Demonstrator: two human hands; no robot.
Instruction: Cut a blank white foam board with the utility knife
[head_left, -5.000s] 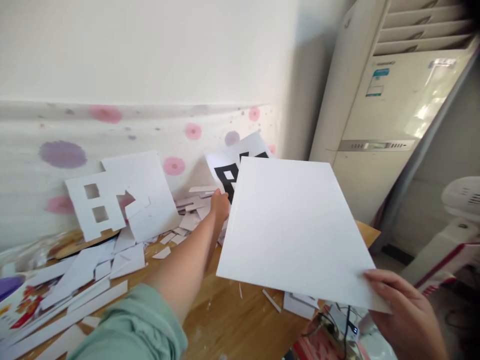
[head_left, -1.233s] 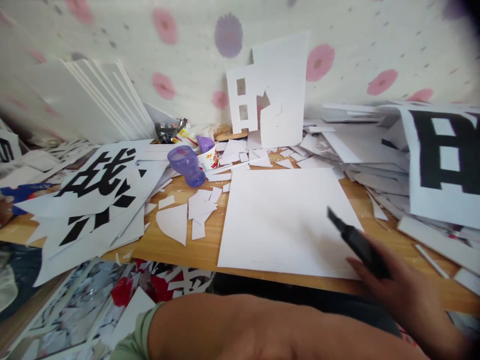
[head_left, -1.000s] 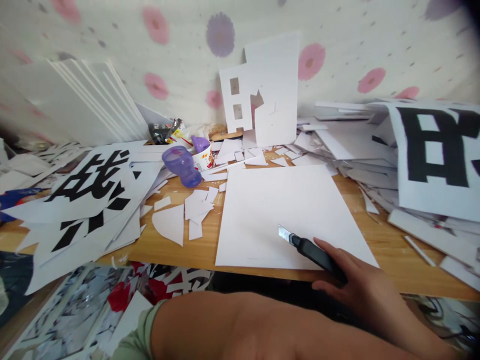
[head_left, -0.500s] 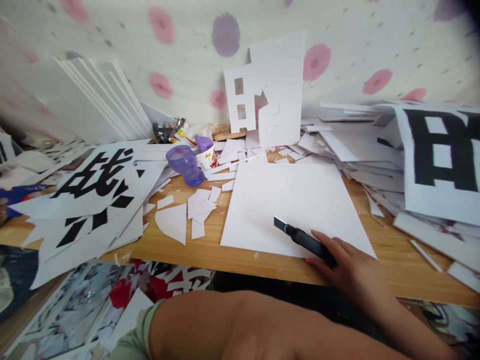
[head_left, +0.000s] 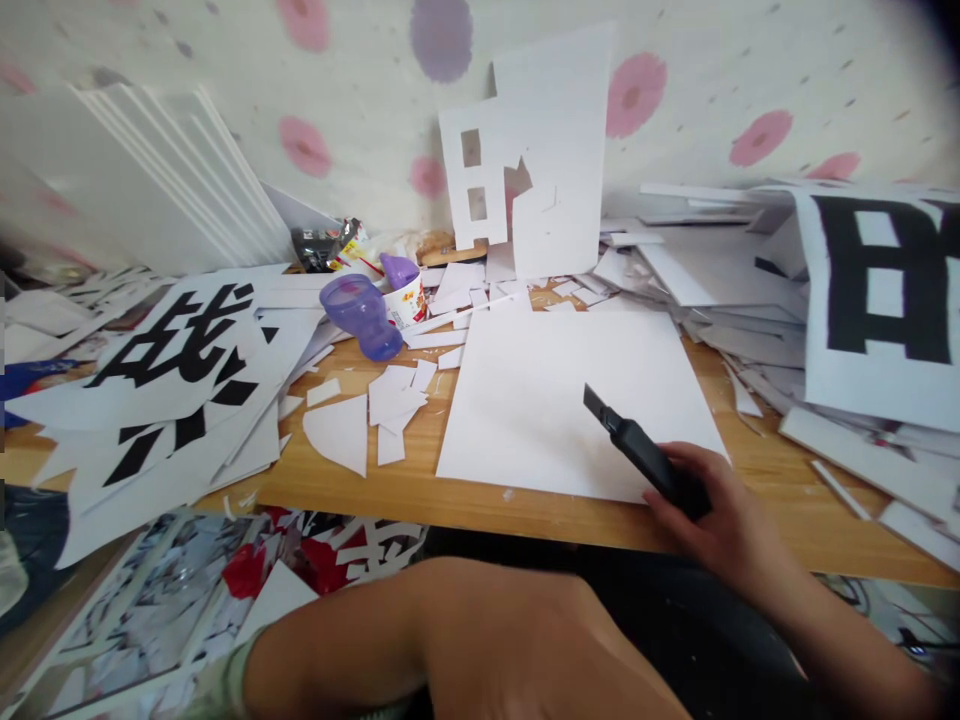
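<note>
My right hand (head_left: 712, 510) is wrapped round a black utility knife (head_left: 649, 455). Its blade is out and points up and to the left, above a blank white sheet of board (head_left: 555, 400) on the wooden table. My left arm reaches across the bottom of the view, and what looks like the back of my left hand (head_left: 540, 640) is near my body, below the table edge; its fingers are hidden. Left of the sheet lie white offcuts (head_left: 394, 400) and a purple translucent plastic cup (head_left: 364, 315).
Paper with black printed characters (head_left: 187, 340) covers the table's left side. White boards (head_left: 157, 180) lean at the back left, and a cut-out board (head_left: 559, 170) stands against the patterned curtain. Stacked scraps (head_left: 727, 270) and a printed sheet (head_left: 847, 370) fill the right.
My right hand has moved slightly right and lifted the knife, its blade now steeper. My left arm has bent and drawn down. The view has tilted down a little.
</note>
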